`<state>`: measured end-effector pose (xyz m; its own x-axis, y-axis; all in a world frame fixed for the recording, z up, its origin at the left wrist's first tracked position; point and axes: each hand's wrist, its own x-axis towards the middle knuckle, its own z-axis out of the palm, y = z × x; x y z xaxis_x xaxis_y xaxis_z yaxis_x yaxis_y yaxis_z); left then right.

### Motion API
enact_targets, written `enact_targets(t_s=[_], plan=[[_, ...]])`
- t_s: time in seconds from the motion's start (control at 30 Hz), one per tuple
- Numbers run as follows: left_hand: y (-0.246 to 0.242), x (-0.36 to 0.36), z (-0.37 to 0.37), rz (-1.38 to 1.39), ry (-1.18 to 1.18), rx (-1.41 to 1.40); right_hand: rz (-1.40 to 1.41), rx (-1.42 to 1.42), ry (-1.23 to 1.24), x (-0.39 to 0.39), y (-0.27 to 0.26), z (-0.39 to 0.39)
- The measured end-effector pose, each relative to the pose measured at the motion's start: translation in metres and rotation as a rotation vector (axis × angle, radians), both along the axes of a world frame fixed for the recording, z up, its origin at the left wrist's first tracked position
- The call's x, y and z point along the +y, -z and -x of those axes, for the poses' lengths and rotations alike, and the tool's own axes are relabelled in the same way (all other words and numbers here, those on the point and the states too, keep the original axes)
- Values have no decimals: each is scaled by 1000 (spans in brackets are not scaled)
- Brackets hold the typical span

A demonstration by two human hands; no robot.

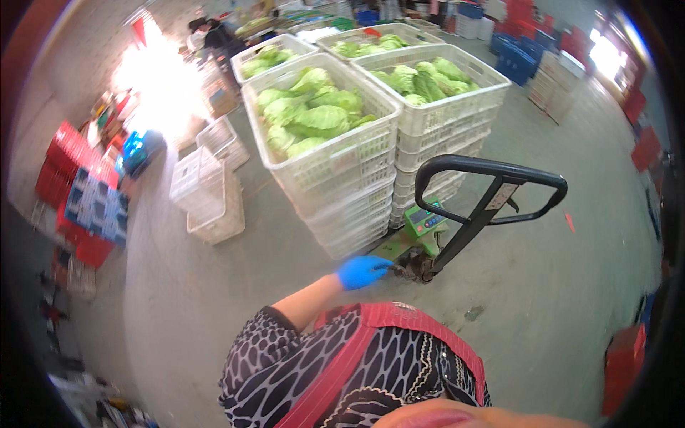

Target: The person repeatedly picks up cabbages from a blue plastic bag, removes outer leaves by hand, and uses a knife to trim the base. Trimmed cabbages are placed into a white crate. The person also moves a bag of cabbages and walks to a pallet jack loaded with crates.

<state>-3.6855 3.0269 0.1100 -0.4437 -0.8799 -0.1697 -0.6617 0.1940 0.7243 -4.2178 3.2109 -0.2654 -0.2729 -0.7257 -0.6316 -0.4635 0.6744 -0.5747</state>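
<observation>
My left hand (364,273), in a blue glove, hangs at the front of a pallet truck, its fingertips by the dark metal base (415,265). Whether the fingers grip any part there, I cannot tell. My right hand is out of view. The truck's black loop handle (495,167) leans up to the right on its bar. A green scale display (425,218) sits behind the handle bar. Beyond it rise stacked white plastic crates, and the near left top crate (342,160) and near right top crate (428,115) hold leafy green heads (321,120), apparently cabbage or lettuce.
White crates (206,187) stand on the floor to the left, near red crates (75,155) and a patterned blue-and-white box (96,206). A person (222,40) bends at the back left. Blue bins (516,59) stand at the back right. A red scrap (570,222) lies on the concrete floor.
</observation>
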Motion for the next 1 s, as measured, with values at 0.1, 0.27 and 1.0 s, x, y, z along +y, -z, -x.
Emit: enact_targets(t_s=[0.1,0.27,1.0], plan=[[-1,49,-9,-50,-351,233,10,33,-199,-46,33,49],[4,106,35,-21,-528,177,265,123,-715,-144,8,57],[-44,124,181,470,-926,771,-270,-129,-323,-136,43,92]])
